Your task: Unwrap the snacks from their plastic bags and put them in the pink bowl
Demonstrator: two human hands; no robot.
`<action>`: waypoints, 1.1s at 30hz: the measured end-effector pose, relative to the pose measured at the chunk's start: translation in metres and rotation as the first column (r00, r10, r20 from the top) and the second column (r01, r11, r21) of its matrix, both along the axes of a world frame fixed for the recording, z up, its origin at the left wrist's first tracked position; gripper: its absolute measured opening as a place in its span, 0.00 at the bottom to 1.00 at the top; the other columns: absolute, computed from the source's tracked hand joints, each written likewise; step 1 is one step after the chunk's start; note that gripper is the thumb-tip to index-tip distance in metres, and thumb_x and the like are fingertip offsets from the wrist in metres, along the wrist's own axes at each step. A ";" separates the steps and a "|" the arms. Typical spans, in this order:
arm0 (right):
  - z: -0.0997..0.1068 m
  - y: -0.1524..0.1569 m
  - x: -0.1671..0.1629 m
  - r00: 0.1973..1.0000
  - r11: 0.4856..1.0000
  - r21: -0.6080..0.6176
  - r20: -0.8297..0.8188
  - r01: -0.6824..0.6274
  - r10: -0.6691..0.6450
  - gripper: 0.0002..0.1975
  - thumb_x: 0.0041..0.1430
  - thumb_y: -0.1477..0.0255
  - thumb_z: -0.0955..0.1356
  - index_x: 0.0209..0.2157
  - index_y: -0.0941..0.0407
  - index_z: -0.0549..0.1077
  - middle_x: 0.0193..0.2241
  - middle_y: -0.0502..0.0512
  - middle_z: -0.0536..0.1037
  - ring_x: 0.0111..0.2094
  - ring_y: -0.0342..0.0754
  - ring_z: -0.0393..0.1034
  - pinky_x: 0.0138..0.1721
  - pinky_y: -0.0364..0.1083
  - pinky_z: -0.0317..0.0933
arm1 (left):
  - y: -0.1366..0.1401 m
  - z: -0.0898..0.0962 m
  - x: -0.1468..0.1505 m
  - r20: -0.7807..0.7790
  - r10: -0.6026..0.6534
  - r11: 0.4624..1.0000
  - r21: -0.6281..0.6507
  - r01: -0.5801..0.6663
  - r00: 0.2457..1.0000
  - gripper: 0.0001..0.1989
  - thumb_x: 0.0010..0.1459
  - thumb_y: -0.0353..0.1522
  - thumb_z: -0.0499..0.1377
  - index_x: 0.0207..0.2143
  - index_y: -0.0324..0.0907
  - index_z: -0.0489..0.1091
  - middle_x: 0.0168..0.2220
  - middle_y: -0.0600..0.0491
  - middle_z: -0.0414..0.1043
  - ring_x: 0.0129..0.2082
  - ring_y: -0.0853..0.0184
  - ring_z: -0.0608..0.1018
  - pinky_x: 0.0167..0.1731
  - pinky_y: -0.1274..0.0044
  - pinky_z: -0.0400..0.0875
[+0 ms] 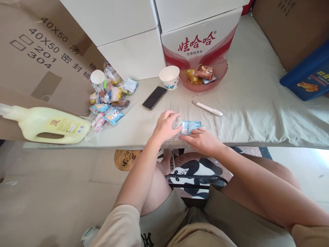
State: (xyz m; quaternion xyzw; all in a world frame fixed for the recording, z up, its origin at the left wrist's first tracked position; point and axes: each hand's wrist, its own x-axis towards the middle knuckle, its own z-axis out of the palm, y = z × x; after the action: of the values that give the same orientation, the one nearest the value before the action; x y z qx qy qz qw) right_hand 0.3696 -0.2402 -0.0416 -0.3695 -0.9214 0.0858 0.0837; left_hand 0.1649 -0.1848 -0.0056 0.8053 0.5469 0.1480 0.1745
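A small blue-and-white packet (190, 127) lies near the front edge of the cloth-covered surface, with clear plastic film around it. My right hand (203, 140) is closed at its near side, fingers on the packet and thumb along its lower edge. To the left of the packet, my left hand (166, 126) has its thumb and fingers apart in a curve, with nothing visible held between them; its fingertips are close to the clear film. Beyond the hands lie a white utility knife or pen-like tool (207, 108) and a black phone (154, 97).
A paper cup (169, 77) and a pink ribbed bowl (204, 86) of wrapped snacks stand behind. To the left are a pile of snack packets (113, 115), a second cup (97, 77) and a yellow bottle (55, 125) lying down. Cartons (132, 56) line the back; a blue container (307, 73) is at right.
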 end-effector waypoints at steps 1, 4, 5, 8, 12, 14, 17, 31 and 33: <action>-0.002 0.000 0.002 0.999 0.999 0.025 -0.037 -0.023 0.024 0.20 0.67 0.77 0.61 0.57 0.54 0.73 0.34 0.59 0.82 0.40 0.51 0.74 0.43 0.48 0.58 | 0.001 -0.004 0.001 -0.022 -0.090 0.996 -0.031 0.089 0.996 0.23 0.54 0.35 0.67 0.53 0.47 0.73 0.57 0.47 0.70 0.58 0.56 0.71 0.58 0.66 0.66; -0.007 0.003 0.010 0.990 0.997 0.050 -0.131 0.053 -0.046 0.18 0.68 0.74 0.61 0.55 0.54 0.75 0.36 0.58 0.82 0.41 0.52 0.74 0.42 0.49 0.59 | 0.005 -0.014 0.002 -0.033 -0.192 0.968 -0.168 0.184 0.981 0.14 0.57 0.32 0.63 0.47 0.45 0.76 0.53 0.47 0.74 0.54 0.56 0.74 0.55 0.66 0.68; -0.008 0.004 0.014 0.984 0.994 0.048 -0.155 0.102 -0.094 0.18 0.68 0.74 0.61 0.54 0.54 0.75 0.38 0.58 0.83 0.42 0.52 0.74 0.42 0.49 0.60 | 0.007 -0.016 0.002 -0.011 -0.175 0.967 -0.188 0.169 0.985 0.10 0.60 0.31 0.60 0.43 0.43 0.77 0.48 0.47 0.76 0.48 0.59 0.77 0.51 0.67 0.69; -0.011 0.009 0.023 0.954 0.972 0.020 -0.197 0.234 -0.226 0.19 0.65 0.73 0.64 0.55 0.55 0.74 0.51 0.61 0.80 0.50 0.56 0.73 0.46 0.52 0.63 | 0.011 -0.015 0.003 0.135 -0.010 0.978 -0.205 0.038 0.991 0.10 0.64 0.30 0.53 0.38 0.42 0.75 0.35 0.50 0.77 0.35 0.65 0.77 0.40 0.72 0.70; -0.016 0.013 0.031 0.948 0.966 -0.029 -0.189 0.255 -0.256 0.27 0.61 0.65 0.69 0.61 0.56 0.70 0.61 0.61 0.73 0.61 0.62 0.67 0.54 0.59 0.63 | 0.009 -0.009 0.007 0.210 -0.005 0.978 -0.203 0.048 0.978 0.13 0.61 0.37 0.60 0.47 0.43 0.72 0.46 0.50 0.74 0.35 0.67 0.76 0.40 0.73 0.71; -0.019 0.014 0.033 0.945 0.964 -0.041 -0.190 0.263 -0.266 0.27 0.62 0.63 0.68 0.60 0.55 0.70 0.62 0.61 0.73 0.62 0.62 0.66 0.54 0.60 0.63 | 0.006 -0.008 0.007 0.119 -0.125 0.958 -0.244 0.151 0.985 0.25 0.51 0.40 0.68 0.51 0.46 0.72 0.57 0.49 0.68 0.44 0.63 0.78 0.46 0.71 0.72; -0.021 0.019 0.034 0.915 0.948 -0.041 -0.253 0.315 -0.314 0.19 0.66 0.63 0.65 0.54 0.55 0.75 0.58 0.61 0.77 0.60 0.60 0.69 0.53 0.58 0.64 | 0.003 -0.011 0.005 0.025 -0.182 0.928 -0.325 0.180 0.983 0.32 0.46 0.39 0.72 0.55 0.49 0.72 0.65 0.49 0.58 0.53 0.58 0.76 0.54 0.69 0.71; -0.003 0.045 0.033 0.808 0.868 0.032 -0.385 0.495 -0.446 0.16 0.68 0.66 0.62 0.51 0.53 0.76 0.50 0.61 0.79 0.49 0.59 0.70 0.50 0.56 0.62 | 0.021 -0.022 -0.003 0.247 -0.087 0.958 -0.246 0.149 0.965 0.17 0.67 0.39 0.54 0.47 0.42 0.80 0.54 0.46 0.72 0.54 0.60 0.75 0.58 0.68 0.67; -0.001 0.040 0.034 0.798 0.853 0.075 -0.404 0.517 -0.448 0.16 0.68 0.65 0.62 0.50 0.52 0.76 0.47 0.61 0.79 0.47 0.58 0.70 0.49 0.56 0.61 | 0.023 -0.022 -0.001 0.342 0.003 0.960 -0.263 0.093 0.940 0.16 0.66 0.39 0.55 0.43 0.41 0.80 0.51 0.46 0.75 0.53 0.60 0.76 0.57 0.69 0.68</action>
State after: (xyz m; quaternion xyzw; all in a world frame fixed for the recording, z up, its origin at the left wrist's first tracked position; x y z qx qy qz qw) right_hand 0.4031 -0.2006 -0.0425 -0.5602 -0.7672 0.0455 0.3090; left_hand 0.1640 -0.1618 -0.0280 0.7481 0.5052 0.2026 0.3796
